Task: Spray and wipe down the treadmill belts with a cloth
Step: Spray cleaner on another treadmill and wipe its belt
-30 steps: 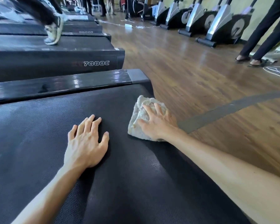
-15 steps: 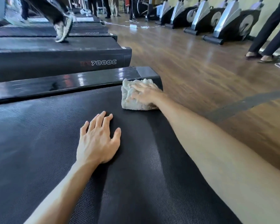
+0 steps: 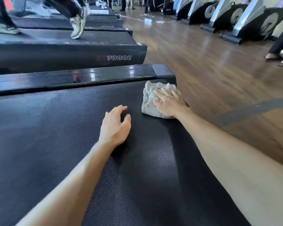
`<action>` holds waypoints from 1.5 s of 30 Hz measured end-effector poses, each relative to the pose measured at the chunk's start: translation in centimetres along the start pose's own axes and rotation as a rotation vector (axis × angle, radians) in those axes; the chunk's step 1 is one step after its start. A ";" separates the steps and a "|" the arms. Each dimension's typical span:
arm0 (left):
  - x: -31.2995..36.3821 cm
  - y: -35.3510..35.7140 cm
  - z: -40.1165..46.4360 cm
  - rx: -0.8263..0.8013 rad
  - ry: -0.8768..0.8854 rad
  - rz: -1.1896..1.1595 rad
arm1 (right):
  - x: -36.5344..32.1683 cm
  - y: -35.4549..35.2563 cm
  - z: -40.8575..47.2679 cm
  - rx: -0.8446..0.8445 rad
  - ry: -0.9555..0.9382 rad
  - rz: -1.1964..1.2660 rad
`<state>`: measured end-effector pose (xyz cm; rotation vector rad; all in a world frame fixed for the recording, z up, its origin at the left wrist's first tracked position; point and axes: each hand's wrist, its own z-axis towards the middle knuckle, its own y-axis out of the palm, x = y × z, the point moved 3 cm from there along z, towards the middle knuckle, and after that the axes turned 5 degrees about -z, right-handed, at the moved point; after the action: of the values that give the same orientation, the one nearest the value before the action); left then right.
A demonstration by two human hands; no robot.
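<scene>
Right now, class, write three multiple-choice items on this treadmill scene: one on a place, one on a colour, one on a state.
1. Where does the cloth lie on the belt?
A. at the belt's end by the side rail
B. mid-belt
C. on the floor

2. What colour is the cloth?
A. blue
B. off-white
C. red

3. How does the right hand meet the cloth?
A. lifts it
B. hovers clear
C. presses flat on it

Answers: 1 A, it lies beside the glossy rail; 2 B, pale against the black belt; 3 C, straight fingers on top.
</scene>
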<state>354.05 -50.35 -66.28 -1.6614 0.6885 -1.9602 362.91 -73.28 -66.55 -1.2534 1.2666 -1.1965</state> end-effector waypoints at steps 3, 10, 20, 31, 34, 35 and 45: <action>0.2 -3.8 -0.2 -0.004 0.045 -0.036 | -1.0 -0.6 -1.9 -0.018 -0.039 0.015; -0.7 -10.8 -2.2 0.021 0.042 0.156 | -8.1 -0.8 -5.8 0.031 -0.197 -0.005; -1.7 -10.3 -6.1 -0.046 0.009 0.154 | -7.7 -0.3 -8.8 -0.054 -0.222 0.025; -1.1 -13.7 -13.6 -0.062 -0.167 0.192 | -12.9 0.5 -21.0 0.039 -0.364 0.509; 0.4 -14.6 -14.9 -0.039 -0.198 0.179 | -12.8 -0.2 -21.8 0.068 -0.328 0.527; 0.9 -14.8 -15.3 -0.032 -0.204 0.171 | -12.8 -0.5 -22.1 0.068 -0.320 0.531; 8.5 -20.0 -20.0 0.029 -0.165 0.185 | -11.8 -10.7 -26.4 0.297 -0.289 0.692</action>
<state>332.27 -39.24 -49.72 -1.6570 0.7191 -1.6766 337.45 -60.93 -54.26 -0.6494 1.1179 -0.6398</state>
